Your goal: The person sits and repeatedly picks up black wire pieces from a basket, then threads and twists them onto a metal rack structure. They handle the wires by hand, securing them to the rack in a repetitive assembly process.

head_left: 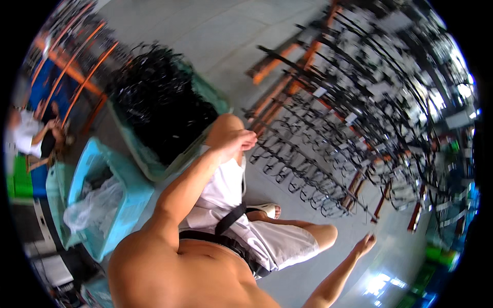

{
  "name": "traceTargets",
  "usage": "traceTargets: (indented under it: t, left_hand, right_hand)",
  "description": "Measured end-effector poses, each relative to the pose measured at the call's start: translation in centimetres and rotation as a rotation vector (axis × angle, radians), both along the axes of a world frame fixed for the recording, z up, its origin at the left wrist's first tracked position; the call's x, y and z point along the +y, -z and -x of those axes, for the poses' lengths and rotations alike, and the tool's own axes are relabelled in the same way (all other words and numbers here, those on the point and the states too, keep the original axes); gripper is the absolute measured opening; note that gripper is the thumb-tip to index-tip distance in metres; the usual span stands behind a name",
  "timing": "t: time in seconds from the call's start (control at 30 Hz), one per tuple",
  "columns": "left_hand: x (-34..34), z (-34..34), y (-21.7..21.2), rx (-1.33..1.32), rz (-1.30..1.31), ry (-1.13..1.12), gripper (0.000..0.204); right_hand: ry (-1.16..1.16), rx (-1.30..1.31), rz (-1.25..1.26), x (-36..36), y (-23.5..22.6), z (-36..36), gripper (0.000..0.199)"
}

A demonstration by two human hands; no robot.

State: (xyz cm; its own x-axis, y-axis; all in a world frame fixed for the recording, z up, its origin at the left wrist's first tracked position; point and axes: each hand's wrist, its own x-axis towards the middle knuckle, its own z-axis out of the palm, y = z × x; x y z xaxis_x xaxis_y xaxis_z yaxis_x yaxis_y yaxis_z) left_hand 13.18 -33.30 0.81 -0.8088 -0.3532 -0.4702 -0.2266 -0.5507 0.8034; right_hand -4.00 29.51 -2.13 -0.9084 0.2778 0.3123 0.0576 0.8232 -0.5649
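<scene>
Right now the left hand [233,138] hangs out in front of the body, fingers [248,139] loosely curled, holding nothing. It's just beside the edge of a green bin [154,164] piled w/ tangled black wire hangers [159,102], near but can't tell if touching. Right hand [364,244] is low on the right, arm stretched out, fingers partly open, empty, above the grey floor [215,36] & just short of the rack's lower end. That rack [328,128] fills the right half: rows of black hangers on orange-brown rails, w/ small white tags. Between the hands: white shorts [267,241] w/ a black strap across, one knee bent, a foot in a white sandal [267,208] on the floor. Left of the green bin sits a light-blue crate [131,190] w/ clear plastic bags [95,205] inside. Far left, blurred, another person [25,133] in white sits near orange bars [77,72]. Bright glare on the floor at lower right.
</scene>
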Motion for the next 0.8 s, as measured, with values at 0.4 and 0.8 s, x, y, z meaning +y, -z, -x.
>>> traceTargets:
  t: [0.4,0.8]
  left_hand:
    - [-14.1,-13.2,12.0,-0.78,1.296,0.676,0.042]
    - [-13.1,-18.7,1.9,-0.3,0.669,0.073,0.022]
  right_hand:
    - [-0.786,-0.474,0.542,-35.1,-4.4,-18.6,0.031]
    - [-1.495,-0.455,0.304,-61.9,-3.8,-17.0,0.045]
